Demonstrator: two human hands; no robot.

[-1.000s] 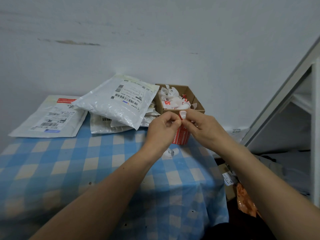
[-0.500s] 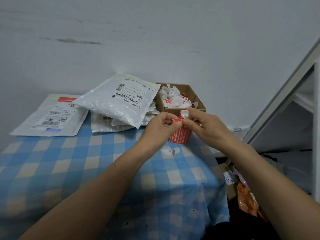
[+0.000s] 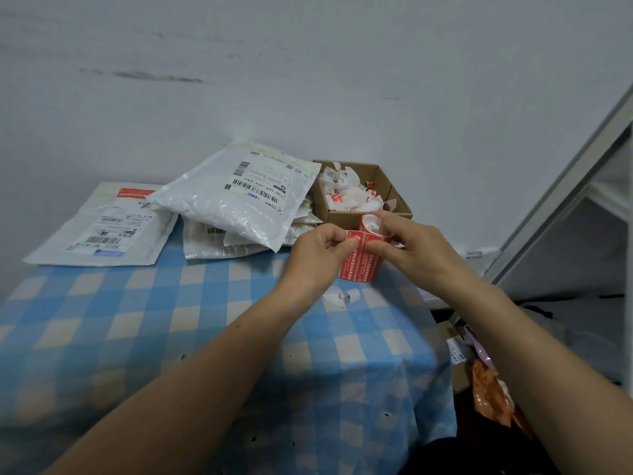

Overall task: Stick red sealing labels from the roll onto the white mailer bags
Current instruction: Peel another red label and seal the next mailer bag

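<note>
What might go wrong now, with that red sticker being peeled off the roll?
The red label pinched by the left hand might curl and stick to itself. The roll in the right hand could unwind if tugged hard. The top mailer bag lies tilted on a pile, so it may slide when pressed.

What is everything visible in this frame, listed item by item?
label roll: one, red, between the hands, in front of the box
top mailer bag: one, white, atop the pile at the back
mailer pile: count hidden, white, under it
flat mailer bag: one, white with a red label, far left
cardboard box: one, brown, back right, holding white scraps
paper scrap: one, white, on the cloth below the roll
tablecloth: one, blue-and-white check, over the table
left hand: pinches the roll's free end
right hand: holds the roll
</note>
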